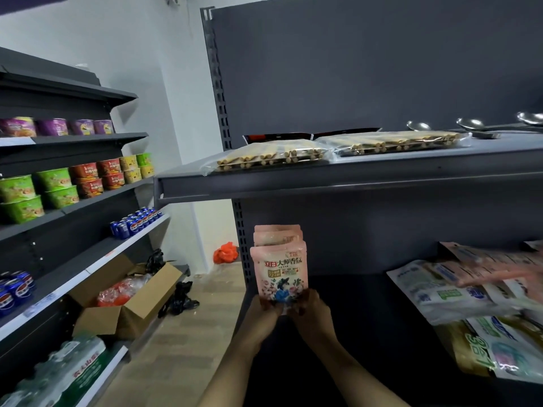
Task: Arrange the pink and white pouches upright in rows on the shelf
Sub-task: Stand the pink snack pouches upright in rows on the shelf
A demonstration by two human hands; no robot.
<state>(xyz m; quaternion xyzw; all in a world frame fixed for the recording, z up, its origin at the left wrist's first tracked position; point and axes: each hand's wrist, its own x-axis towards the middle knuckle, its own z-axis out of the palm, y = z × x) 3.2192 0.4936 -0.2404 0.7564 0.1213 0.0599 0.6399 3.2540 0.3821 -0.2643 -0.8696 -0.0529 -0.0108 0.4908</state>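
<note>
I hold a small stack of pink and white pouches (281, 270) upright at the left end of the lower shelf (338, 292), near the slotted upright. My left hand (264, 314) and right hand (308, 311) meet at the front pouch's bottom edge, fingers (301, 301) curled tight onto it from both sides. Two more pouch tops show behind. Well to the right lies a loose heap of refill bags (458, 295). Above, packets of chopsticks (273, 157) rest on the upper shelf.

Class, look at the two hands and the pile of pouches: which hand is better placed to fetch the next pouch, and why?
The right hand. The loose pouch pile lies on the right; the left hand can steady the upright pink pouches at the shelf's left end.
</note>
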